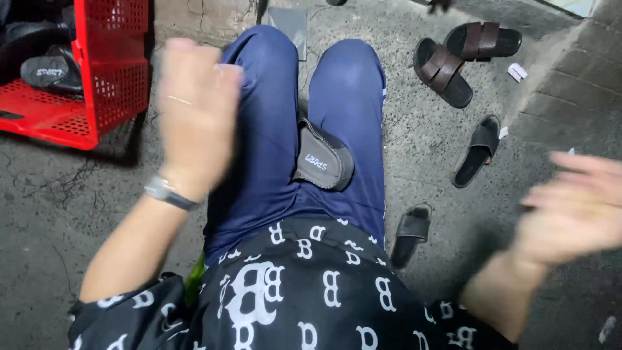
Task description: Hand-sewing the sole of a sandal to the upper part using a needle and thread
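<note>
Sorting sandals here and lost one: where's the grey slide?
In the head view the grey slide sits centre frame, wedged between the person's blue-trousered knees.

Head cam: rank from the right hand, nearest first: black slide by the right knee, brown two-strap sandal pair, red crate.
From the right hand, which is motion-blurred:
1. Black slide, on the concrete just left of and above the hand.
2. Brown two-strap sandal pair, further up, near the top edge.
3. Red crate, far across at the top left, beyond both legs.
</note>
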